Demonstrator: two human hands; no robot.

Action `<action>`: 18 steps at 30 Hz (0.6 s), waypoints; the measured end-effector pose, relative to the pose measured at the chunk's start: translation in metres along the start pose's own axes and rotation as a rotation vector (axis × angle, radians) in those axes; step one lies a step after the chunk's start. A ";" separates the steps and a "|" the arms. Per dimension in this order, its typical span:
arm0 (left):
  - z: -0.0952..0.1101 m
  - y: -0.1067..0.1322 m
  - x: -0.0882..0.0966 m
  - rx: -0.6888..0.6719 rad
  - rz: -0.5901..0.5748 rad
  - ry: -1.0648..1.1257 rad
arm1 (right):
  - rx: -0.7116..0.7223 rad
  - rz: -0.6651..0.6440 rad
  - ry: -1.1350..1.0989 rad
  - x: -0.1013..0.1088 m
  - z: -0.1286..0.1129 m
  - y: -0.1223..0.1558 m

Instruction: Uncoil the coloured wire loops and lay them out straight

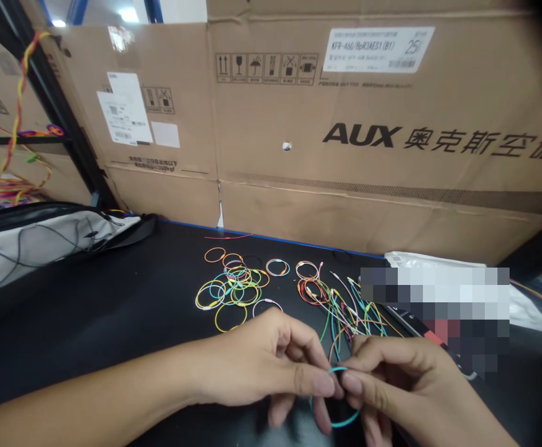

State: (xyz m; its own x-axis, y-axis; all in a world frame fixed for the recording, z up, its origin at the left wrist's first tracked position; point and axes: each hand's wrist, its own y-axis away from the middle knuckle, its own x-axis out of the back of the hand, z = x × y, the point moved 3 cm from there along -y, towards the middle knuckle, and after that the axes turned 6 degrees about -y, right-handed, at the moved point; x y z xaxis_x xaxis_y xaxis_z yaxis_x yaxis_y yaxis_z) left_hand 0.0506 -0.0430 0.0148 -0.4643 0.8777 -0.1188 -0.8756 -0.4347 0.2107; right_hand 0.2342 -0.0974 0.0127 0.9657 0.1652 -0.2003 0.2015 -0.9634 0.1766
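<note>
My left hand (pixel 271 366) and my right hand (pixel 396 379) meet low in the view, with thumbs and fingertips pinching a thin teal wire loop (pixel 340 424) from both sides. The loop hangs below my fingers, and its join is hidden by them. Just beyond my hands lies a tangle of loose coloured wires with small connectors (pixel 345 310). Further left sits a group of closed wire loops (pixel 233 288) in yellow, orange, white and blue. Neither hand touches these.
Everything lies on a black tabletop (pixel 112 292) backed by large cardboard boxes (pixel 345 124). A grey-white bag (pixel 33 248) lies at the left. Twisted coloured wires (pixel 17 124) hang from a dark shelf frame. A blurred patch (pixel 433 310) covers the right side.
</note>
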 end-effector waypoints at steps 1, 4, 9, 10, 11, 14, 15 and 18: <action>0.000 0.000 0.000 0.004 -0.024 -0.004 | -0.004 0.011 -0.016 0.000 0.001 0.000; -0.002 -0.001 0.004 0.062 0.082 -0.052 | 0.002 0.023 -0.046 -0.001 0.004 0.000; -0.005 -0.002 0.005 0.048 -0.009 0.000 | -0.031 0.007 -0.038 -0.002 0.003 0.000; -0.005 -0.002 0.005 0.043 -0.034 -0.008 | -0.038 0.004 -0.027 -0.002 0.002 0.000; -0.004 -0.002 0.006 0.047 -0.034 -0.030 | -0.038 0.002 -0.014 -0.002 0.001 0.000; -0.005 -0.002 0.008 0.096 0.070 -0.065 | -0.021 -0.001 0.016 -0.002 0.002 0.000; -0.006 -0.002 0.008 0.108 0.095 -0.052 | -0.014 -0.001 0.025 -0.001 0.003 0.000; -0.008 -0.002 0.005 0.108 0.092 -0.023 | -0.013 -0.003 0.052 0.000 0.009 -0.001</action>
State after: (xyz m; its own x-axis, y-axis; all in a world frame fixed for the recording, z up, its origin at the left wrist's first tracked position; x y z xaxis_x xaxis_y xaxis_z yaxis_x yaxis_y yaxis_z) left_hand 0.0492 -0.0392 0.0058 -0.5376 0.8401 -0.0723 -0.8094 -0.4901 0.3234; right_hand 0.2326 -0.0983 0.0038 0.9723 0.1788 -0.1506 0.2058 -0.9602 0.1889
